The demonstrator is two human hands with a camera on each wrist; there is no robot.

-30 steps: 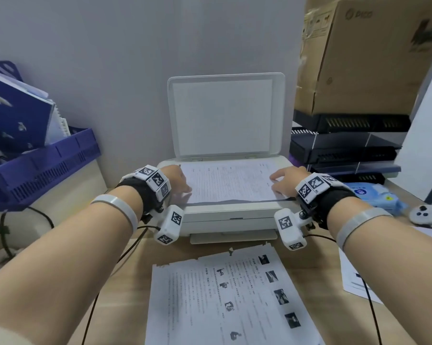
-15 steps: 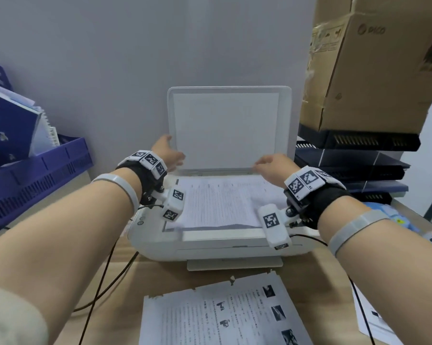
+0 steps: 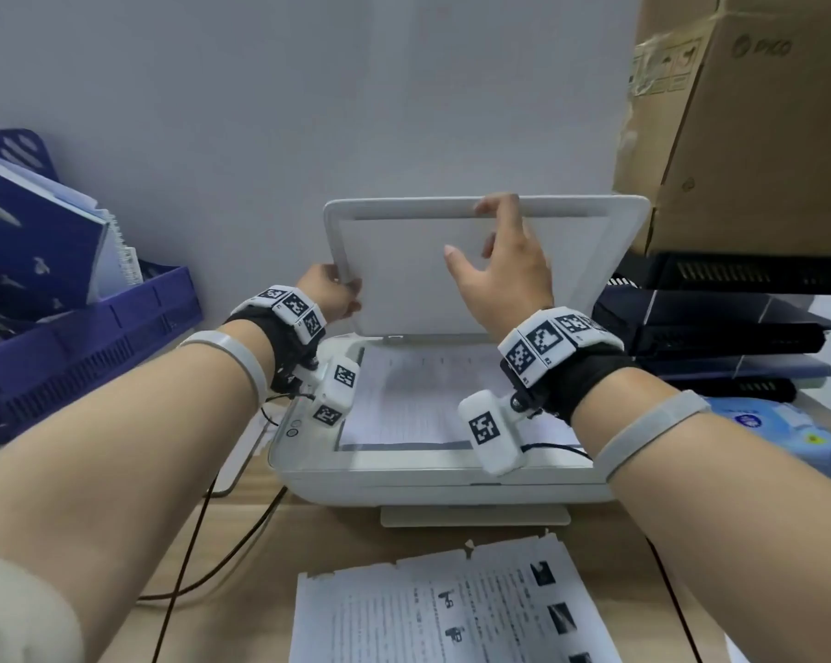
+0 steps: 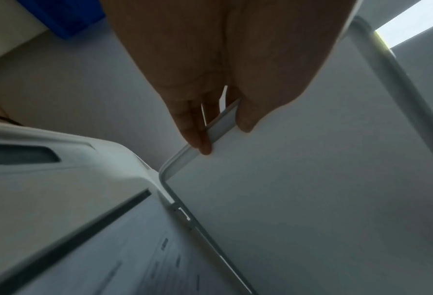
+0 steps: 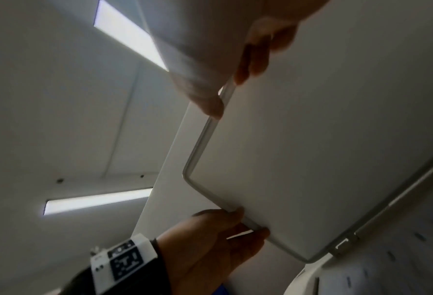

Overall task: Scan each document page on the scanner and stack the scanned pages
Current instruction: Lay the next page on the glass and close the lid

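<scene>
Lid (image 3: 475, 275) upright, both your hands on it. Left hand (image 3: 329, 294) pinches the lid's left edge, thumb in front, fingers (image 4: 198, 135) curled behind. Right hand (image 3: 499, 275) hooks the top rim; its fingers go over the edge, thumb spread loose in front. Page (image 3: 418, 399) lies flat on the glass of the scanner (image 3: 404, 476), squared toward the back. Another printed page (image 3: 451, 610) lies on the table (image 3: 241, 581) in front, well apart from the scanner.

Risks, as I judge them:
- Let the lid drop fast and the draught could shift the page on the glass; the scan would come out skewed.
- Your wrist cables (image 3: 552, 447) hang over the scanner bed. Lower the lid without clearing them and one may get trapped under it, or drag across the page.
- The left pinch sits low, near the hinge side. Keep the fingers there as the lid closes and they could be caught between lid and bed.
- Uneven pull from two hands may twist the hinges.
</scene>
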